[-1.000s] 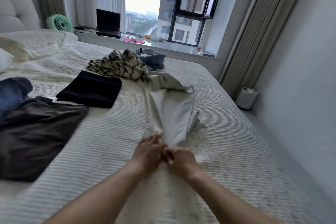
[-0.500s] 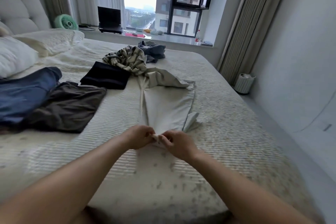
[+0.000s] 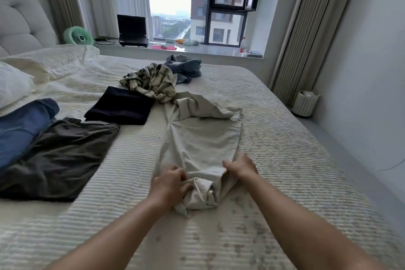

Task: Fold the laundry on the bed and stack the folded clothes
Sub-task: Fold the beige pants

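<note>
Beige trousers (image 3: 201,138): near end bunched between gripping hands, left (image 3: 169,184), right (image 3: 240,165).

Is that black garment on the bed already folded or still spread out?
Folded. The black garment lies as a compact, flat rectangle with straight edges on the bed, unlike the crumpled plaid garment beside it.

I see the bed's cream ribbed quilt (image 3: 274,160) carrying beige trousers (image 3: 201,138), a folded black garment (image 3: 119,105), a dark olive shirt (image 3: 59,158), blue cloth (image 3: 19,129), and white pillows (image 3: 13,85).
</note>
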